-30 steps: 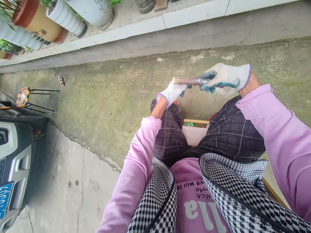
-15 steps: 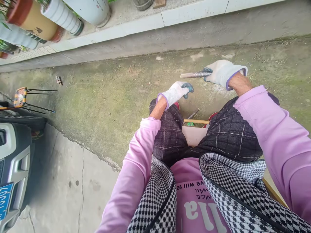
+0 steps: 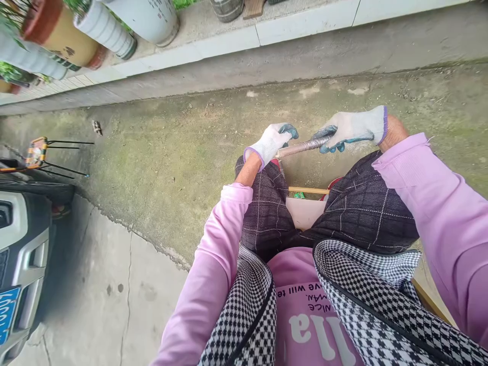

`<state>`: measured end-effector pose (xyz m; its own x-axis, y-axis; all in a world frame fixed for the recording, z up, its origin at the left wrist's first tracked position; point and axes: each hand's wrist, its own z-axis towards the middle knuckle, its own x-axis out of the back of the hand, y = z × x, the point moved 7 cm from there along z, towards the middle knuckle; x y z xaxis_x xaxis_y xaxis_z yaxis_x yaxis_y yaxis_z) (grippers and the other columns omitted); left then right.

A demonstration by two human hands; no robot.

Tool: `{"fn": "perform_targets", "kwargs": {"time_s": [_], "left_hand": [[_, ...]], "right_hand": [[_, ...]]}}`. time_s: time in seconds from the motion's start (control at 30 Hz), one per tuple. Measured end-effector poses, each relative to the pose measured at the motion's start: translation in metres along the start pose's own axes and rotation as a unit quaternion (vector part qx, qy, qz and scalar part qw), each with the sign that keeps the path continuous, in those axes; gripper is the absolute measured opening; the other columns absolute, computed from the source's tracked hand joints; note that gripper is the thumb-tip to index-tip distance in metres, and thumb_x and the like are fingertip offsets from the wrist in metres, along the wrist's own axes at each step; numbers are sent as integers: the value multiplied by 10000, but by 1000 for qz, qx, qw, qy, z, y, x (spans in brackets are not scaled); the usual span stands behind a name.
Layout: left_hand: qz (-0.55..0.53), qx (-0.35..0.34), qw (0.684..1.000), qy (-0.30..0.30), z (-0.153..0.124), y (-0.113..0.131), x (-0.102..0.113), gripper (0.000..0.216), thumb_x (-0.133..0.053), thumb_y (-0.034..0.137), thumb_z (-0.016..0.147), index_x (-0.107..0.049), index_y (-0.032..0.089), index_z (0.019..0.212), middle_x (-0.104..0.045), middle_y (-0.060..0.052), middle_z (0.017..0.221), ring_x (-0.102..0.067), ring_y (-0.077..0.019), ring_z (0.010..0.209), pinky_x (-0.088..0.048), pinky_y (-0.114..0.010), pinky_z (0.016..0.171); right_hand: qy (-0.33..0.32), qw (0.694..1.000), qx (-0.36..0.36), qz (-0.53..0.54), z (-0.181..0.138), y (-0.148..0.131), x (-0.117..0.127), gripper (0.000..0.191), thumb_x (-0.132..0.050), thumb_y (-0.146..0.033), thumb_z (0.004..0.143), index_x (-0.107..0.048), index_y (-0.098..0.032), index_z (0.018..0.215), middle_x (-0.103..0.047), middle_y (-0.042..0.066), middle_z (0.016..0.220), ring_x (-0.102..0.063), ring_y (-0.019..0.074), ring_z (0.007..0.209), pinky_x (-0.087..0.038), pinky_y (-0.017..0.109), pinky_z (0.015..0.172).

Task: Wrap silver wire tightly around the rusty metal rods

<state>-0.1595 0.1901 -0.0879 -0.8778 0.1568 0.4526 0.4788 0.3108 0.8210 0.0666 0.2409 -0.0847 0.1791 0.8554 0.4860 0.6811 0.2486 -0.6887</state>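
My right hand (image 3: 345,129), in a white glove with dark grip coating, is closed around a slim tan stick (image 3: 299,148) partly wound in something shiny and silvery. The stick tilts slightly, its bare end pointing left and down. My left hand (image 3: 273,140), gloved alike, is by that bare end with fingers curled. What those fingers hold, if anything, is hidden. Below the hands, between my knees, are a thin yellow bar (image 3: 308,190), a small green piece (image 3: 299,195) and a pale flat surface (image 3: 304,212).
Potted plants, among them a white pot (image 3: 147,20), line a tiled ledge (image 3: 221,40) ahead. A small chair (image 3: 37,152) and a parked car (image 3: 23,254) are at left. Mossy concrete ground (image 3: 163,157) lies around my feet.
My right hand has lowered and turned, tilting the stick so its bare end comes down beside my left hand. A thin silvery piece seen between my knees no longer shows.
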Motion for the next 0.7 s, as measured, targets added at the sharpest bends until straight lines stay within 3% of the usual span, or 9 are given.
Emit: {"fn": "perform_targets", "kwargs": {"time_s": [0.1,0.2,0.33,0.53,0.7], "left_hand": [[-14,-6,1000,-5,7,-3,2,132,-745,143,966,-823,188,869,-845,-9,899,-747,-138,840,-601,-227,853],[-19,5,999,-40,10,-7,-2,166,-754,159,996,-824,192,849,-813,-2,820,-780,-158,831,-628,-246,865],[-14,13,997,-81,9,-8,-8,106,-811,175,999,-871,195,914,-824,-3,839,-859,-198,867,-668,-265,872],[-28,16,999,-41,9,0,-9,112,-858,197,1017,-828,175,911,-795,-5,801,-836,-182,820,-677,-263,847],[-49,32,997,-54,2,4,-18,84,-821,230,1077,-868,169,1043,-829,-13,830,-769,-129,690,-669,-266,840]], "right_hand": [[-28,1000,-3,-9,4,-8,6,715,-960,-848,1050,-956,-215,1383,-895,88,1010,-840,294,959,-725,391,848],[-10,1000,8,12,5,-11,12,712,-1043,-861,945,-949,-240,1280,-852,70,932,-834,302,935,-735,408,834],[5,999,2,53,3,-10,13,582,-1120,-729,903,-941,-251,1183,-823,60,894,-826,303,949,-710,396,839],[-5,997,-17,77,-4,-8,17,403,-1115,-509,921,-926,-246,1161,-821,52,902,-779,273,928,-676,387,847],[83,978,-9,193,-7,-18,24,302,-1086,-319,966,-838,-227,1111,-818,57,956,-700,217,884,-663,365,880]]}}
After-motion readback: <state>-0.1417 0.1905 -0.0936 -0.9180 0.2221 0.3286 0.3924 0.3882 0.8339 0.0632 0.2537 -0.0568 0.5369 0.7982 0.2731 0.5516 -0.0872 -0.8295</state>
